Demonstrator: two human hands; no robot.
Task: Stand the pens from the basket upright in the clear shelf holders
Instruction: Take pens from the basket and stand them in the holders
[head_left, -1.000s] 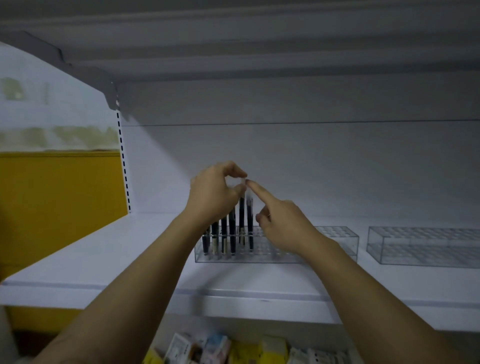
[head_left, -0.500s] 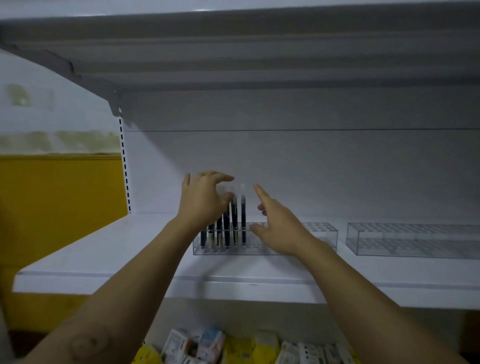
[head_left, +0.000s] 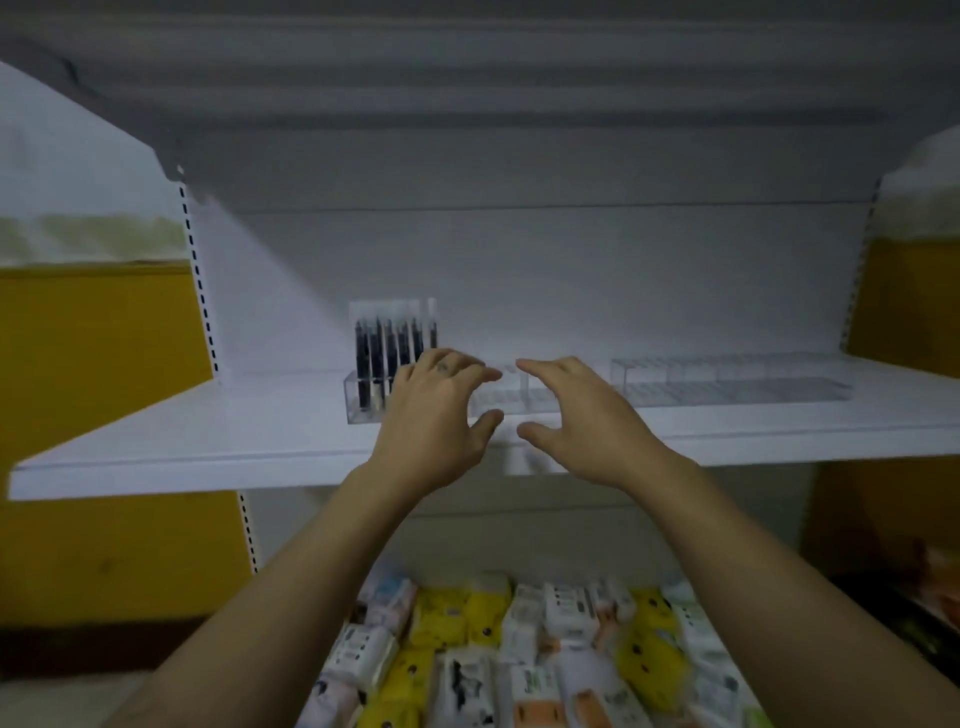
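Head view looks at a white shelf (head_left: 208, 457) set against a pale back panel (head_left: 519, 260), with yellow wall (head_left: 93, 364) on both sides and a jumble of yellow and white packets (head_left: 519, 649) on the level below. Two clear holders sit on the shelf: the left holder (head_left: 358, 410) near the middle and the right holder (head_left: 727, 387) well apart from it. Both forearms rise from below and hide most of the left holder. The left hand (head_left: 436, 431) and right hand (head_left: 587, 426) hover side by side before it, fingers loosely spread and grasping nothing; whether they touch the holder I cannot tell through the blur. The dark pens (head_left: 389, 348) stand upright at the left holder's left end, just behind and left of the left hand's knuckles.
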